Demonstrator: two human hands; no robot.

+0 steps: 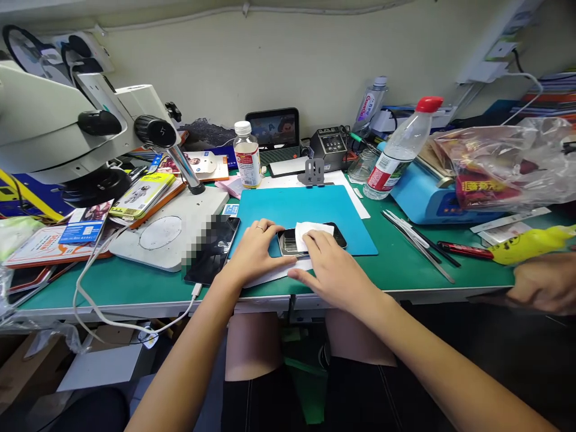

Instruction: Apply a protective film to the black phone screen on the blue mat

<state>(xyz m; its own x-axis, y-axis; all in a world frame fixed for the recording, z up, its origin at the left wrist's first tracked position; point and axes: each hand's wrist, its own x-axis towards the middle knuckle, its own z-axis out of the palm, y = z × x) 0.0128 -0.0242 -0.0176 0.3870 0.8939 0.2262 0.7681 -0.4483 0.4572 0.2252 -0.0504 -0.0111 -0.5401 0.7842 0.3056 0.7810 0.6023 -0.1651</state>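
A dark smartphone (341, 236) lies crosswise near the front of a blue work mat (292, 207). My left hand (254, 251) grips its left end, thumb along the near edge and fingers at the far edge. Under the fingers of my right hand (335, 270), a folded white wipe (308, 230) presses on the phone's surface; the thumb stands apart. White paper (281, 273) shows beneath the phone at the front. Left of my left hand rests a larger black device (216, 249), partly pixelated, with a white cable plug (196, 290) at its lower corner.
A microscope (49, 138) overhangs the left side, its base (198, 222) on the green bench. Behind the mat stand a bottle (247, 157) and a small screen (276, 129). A red-capped bottle (396, 156) and tweezers (418, 240) are rightward. Another person's hand (546, 282) is at far right.
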